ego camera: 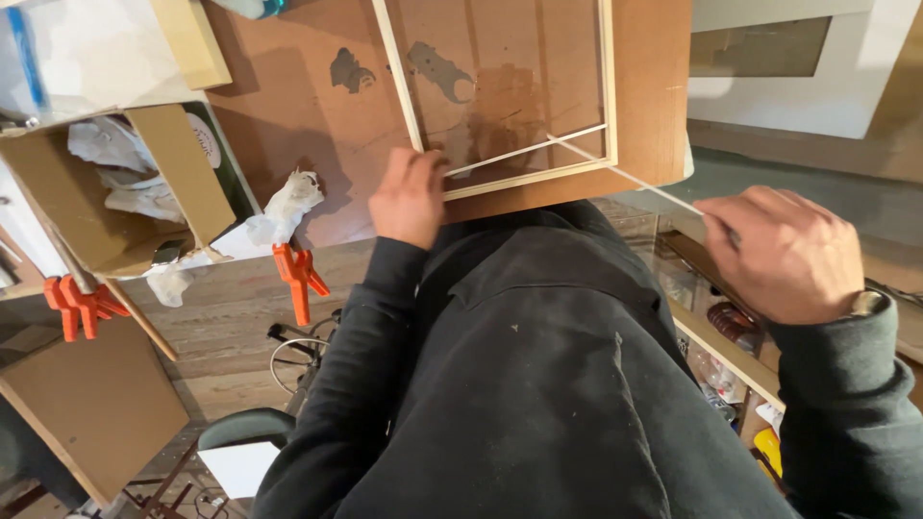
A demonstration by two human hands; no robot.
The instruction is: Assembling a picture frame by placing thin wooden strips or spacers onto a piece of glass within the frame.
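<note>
A pale wooden frame [609, 86] lies on a brown board tabletop [308, 106]. My left hand [409, 197] rests on the frame's near left corner, fingers curled over the edge. My right hand [784, 250] is closed around one end of a thin white strip [625, 175] that runs from my fingers up across the frame's near right corner. A second thin strip [524, 151] lies slanted inside the frame, just above its near rail. My dark sweatshirt fills the lower middle of the view.
An open cardboard box [168, 173] with crumpled white paper stands at the left. Orange spring clamps [300, 274] [79, 303] grip the board edges. A crumpled white rag [288, 202] lies by the box. Shelves with small items [731, 336] are low at right, a chair [240, 428] below.
</note>
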